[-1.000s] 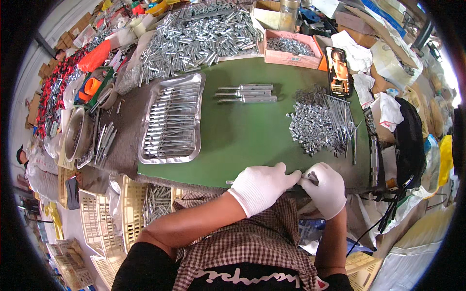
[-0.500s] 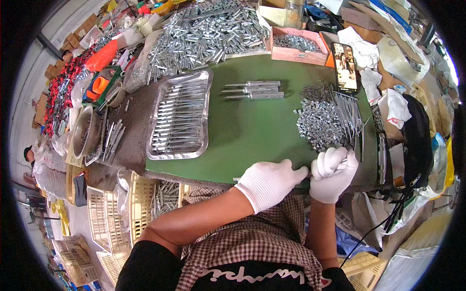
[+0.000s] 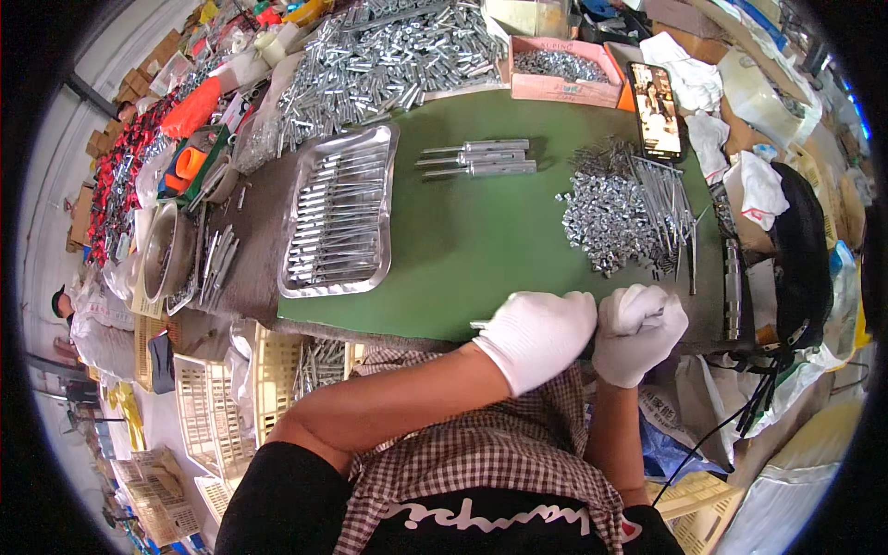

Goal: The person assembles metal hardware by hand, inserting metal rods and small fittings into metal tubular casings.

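Observation:
Both of my hands wear white gloves and meet at the table's near edge, to the right of the middle. My left hand [image 3: 538, 340] is closed, and the silver end of a metal tube [image 3: 478, 325] sticks out on its left side. My right hand [image 3: 638, 335] is curled into a fist right beside it; whatever its fingers grip is hidden. Just beyond the right hand lie a heap of small metal nuts [image 3: 606, 217] and a bundle of thin metal rods [image 3: 661, 194]. Several silver tubes with thin shafts [image 3: 490, 157] rest farther off on the green mat [image 3: 444, 250].
A metal tray [image 3: 386, 213] of similar shafted pieces stands left. Behind it is a large pile of metal tubes [image 3: 388, 69]. A pink box [image 3: 564, 88] holds small parts, next to a propped phone [image 3: 656, 111]. Yellow crates [image 3: 277, 375] stand below the left edge.
My left hand has shifted right, up against the right hand, carrying the tube end with it. The fingers of my right hand have curled tighter. The view has tilted slightly.

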The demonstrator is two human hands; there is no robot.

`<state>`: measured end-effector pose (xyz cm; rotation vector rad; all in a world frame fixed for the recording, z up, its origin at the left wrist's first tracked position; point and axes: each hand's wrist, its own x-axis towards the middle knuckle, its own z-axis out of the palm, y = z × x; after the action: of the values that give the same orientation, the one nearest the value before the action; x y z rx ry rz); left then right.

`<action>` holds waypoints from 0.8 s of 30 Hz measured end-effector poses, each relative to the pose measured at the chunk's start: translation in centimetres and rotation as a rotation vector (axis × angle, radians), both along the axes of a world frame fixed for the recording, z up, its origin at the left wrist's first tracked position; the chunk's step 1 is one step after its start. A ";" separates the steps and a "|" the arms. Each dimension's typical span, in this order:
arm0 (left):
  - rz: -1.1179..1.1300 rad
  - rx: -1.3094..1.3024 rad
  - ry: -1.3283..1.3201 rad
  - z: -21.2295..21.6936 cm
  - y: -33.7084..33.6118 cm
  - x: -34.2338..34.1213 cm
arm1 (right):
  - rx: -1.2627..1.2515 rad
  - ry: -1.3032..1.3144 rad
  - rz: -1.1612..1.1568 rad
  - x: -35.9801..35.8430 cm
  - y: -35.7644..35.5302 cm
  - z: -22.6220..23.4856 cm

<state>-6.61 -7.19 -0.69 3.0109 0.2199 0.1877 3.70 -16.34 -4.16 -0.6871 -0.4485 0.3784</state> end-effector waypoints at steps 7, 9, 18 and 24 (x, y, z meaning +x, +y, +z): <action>0.421 -0.112 -0.061 3.0 3.3 -15.9 | -0.123 0.144 0.154 1.4 -2.6 -0.9; 0.881 -0.288 0.320 5.0 3.7 -21.3 | -0.218 0.089 0.164 1.5 -2.3 -1.0; 0.266 0.018 -0.277 5.4 6.7 -8.7 | -0.526 0.000 0.078 0.0 -0.8 1.6; 0.296 0.141 -0.202 0.4 14.1 4.1 | -0.557 -0.039 0.092 -0.6 -0.8 2.1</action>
<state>-2.47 6.90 -0.33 3.0510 0.6563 0.5527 3.15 -17.12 -2.03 -1.2181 -0.4139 0.5864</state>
